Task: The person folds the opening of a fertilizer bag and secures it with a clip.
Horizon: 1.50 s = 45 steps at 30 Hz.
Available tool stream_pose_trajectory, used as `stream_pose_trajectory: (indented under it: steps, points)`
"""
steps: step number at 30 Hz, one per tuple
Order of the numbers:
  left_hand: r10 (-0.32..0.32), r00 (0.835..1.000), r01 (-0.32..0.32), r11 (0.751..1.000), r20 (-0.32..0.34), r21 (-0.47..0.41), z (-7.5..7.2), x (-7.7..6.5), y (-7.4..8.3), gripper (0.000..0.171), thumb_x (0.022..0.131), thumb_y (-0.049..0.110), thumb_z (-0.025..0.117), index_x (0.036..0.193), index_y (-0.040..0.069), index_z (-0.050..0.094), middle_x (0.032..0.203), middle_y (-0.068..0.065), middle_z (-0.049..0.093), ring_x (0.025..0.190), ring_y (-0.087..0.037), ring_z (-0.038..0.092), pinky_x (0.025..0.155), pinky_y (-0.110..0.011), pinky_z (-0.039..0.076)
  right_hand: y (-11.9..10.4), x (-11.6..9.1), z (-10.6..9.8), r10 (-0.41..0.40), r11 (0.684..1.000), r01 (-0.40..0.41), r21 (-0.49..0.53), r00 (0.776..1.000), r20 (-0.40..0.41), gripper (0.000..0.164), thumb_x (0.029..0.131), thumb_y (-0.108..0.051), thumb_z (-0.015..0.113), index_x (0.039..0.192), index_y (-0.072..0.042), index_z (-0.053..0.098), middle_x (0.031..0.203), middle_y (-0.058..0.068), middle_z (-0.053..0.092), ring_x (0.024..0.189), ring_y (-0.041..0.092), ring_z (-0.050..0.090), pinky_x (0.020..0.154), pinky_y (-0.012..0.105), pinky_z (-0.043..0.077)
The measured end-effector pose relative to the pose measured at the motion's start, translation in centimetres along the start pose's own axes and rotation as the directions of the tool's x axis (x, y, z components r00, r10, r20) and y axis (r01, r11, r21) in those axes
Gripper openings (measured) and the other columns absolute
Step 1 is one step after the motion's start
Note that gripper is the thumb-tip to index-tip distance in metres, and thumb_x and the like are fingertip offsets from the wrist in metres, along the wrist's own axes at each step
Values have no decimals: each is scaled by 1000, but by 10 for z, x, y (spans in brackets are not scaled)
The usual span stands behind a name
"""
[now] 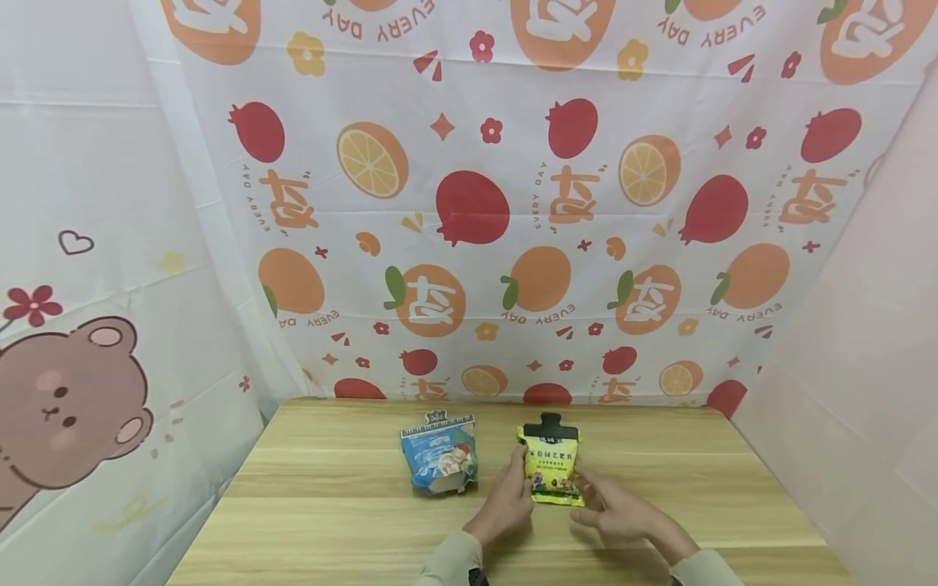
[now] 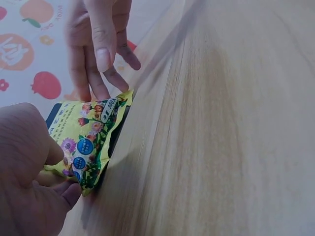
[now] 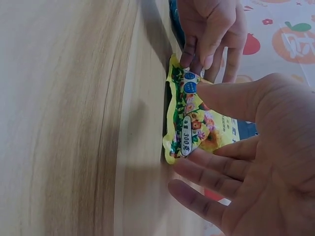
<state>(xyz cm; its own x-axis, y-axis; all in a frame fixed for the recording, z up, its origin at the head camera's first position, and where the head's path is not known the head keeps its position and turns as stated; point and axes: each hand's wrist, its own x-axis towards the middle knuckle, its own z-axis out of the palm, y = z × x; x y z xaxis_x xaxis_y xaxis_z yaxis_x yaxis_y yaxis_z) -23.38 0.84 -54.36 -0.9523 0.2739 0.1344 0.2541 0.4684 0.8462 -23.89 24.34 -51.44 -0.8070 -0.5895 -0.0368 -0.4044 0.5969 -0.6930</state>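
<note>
A yellow fertilizer bag (image 1: pixel 553 468) with printed flowers lies on the wooden table, its top edge in a wide black clip (image 1: pixel 550 426). My left hand (image 1: pixel 507 498) grips the bag's left side, thumb towards the front and fingers along the edge; the left wrist view shows those fingers (image 2: pixel 73 193) at the bag's lower corner. At the opposite side, my right hand (image 1: pixel 619 509) has its fingers extended and spread, some of them touching the bag's edge. In the right wrist view the right thumb (image 3: pixel 231 98) reaches over the printed face. The bag's underside is hidden.
To the left of the yellow bag stands a blue bag (image 1: pixel 440 457) closed with a clip (image 1: pixel 437 420) patterned like piano keys. A fruit-printed cloth (image 1: pixel 469 268) hangs behind the table (image 1: pixel 330 521), and pale cloths hang at both sides.
</note>
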Motion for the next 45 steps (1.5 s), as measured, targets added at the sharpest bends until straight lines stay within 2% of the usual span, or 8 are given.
stream_pose_trajectory:
  steps: [6, 13, 19, 22, 25, 29, 37, 45]
  points:
    - [4, 1000, -4, 1000, -2, 12, 0, 1, 0, 65, 99, 2, 47, 159, 0, 20, 166, -27, 21, 153, -47, 24, 123, -61, 21, -1, 4, 0, -18, 1000, 18, -3, 1000, -2, 83, 97, -30, 67, 155, 11, 24, 147, 32, 51, 128, 48, 57, 102, 62, 49]
    - [1, 999, 0, 1000, -37, 20, 0, 0, -4, 63, 97, -4, 47, 157, 0, 28, 149, -26, 42, 136, -42, 49, 116, -57, 39, 0, 6, 4, -51, 998, 50, 35, 999, 17, 75, 98, -25, 66, 154, 8, 30, 151, 28, 48, 136, 49, 49, 109, 64, 41]
    - [5, 999, -3, 999, -37, 48, -1, 2, -6, 63, 96, -3, 49, 156, -1, 31, 142, -23, 48, 128, -38, 55, 113, -56, 43, -1, 8, 7, -37, 999, 37, -30, 999, -20, 75, 97, -28, 67, 154, 7, 32, 152, 28, 47, 138, 48, 48, 110, 65, 38]
    - [12, 999, -9, 998, -44, 69, -1, 4, -6, 64, 94, -4, 50, 156, 0, 34, 134, -19, 53, 116, -30, 58, 106, -52, 49, -4, 9, 8, -7, 997, 2, -80, 998, -60, 78, 95, -31, 68, 153, 7, 33, 151, 30, 46, 138, 49, 47, 111, 68, 36]
    - [30, 999, -26, 996, -44, 87, -1, 5, -6, 63, 92, -5, 50, 154, 0, 37, 131, -18, 56, 113, -29, 59, 104, -52, 51, -6, 9, 10, 29, 993, -39, -110, 996, -90, 82, 94, -34, 70, 152, 10, 33, 150, 33, 45, 138, 51, 46, 111, 69, 35]
    - [44, 998, -40, 993, -43, 109, -2, 5, -6, 61, 92, -5, 50, 152, -1, 40, 134, -20, 57, 121, -35, 58, 108, -54, 48, -5, 10, 11, 58, 988, -71, -134, 993, -100, 85, 92, -36, 71, 151, 12, 32, 144, 32, 50, 132, 47, 51, 110, 67, 39]
    - [61, 997, -56, 993, -49, 104, 0, 7, 0, 57, 88, -9, 49, 145, -6, 48, 148, -26, 53, 137, -44, 50, 115, -58, 39, -4, 12, 10, 45, 985, -61, -161, 994, -98, 86, 91, -34, 73, 148, 17, 34, 127, 21, 59, 114, 31, 59, 99, 58, 52]
    - [56, 997, -50, 993, -55, 108, 5, 11, 2, 56, 87, -8, 51, 142, -7, 51, 140, -25, 60, 122, -40, 58, 108, -55, 46, -2, 14, 9, 90, 987, -102, -128, 991, -95, 89, 90, -31, 75, 150, 16, 29, 124, 21, 56, 106, 25, 58, 96, 52, 54]
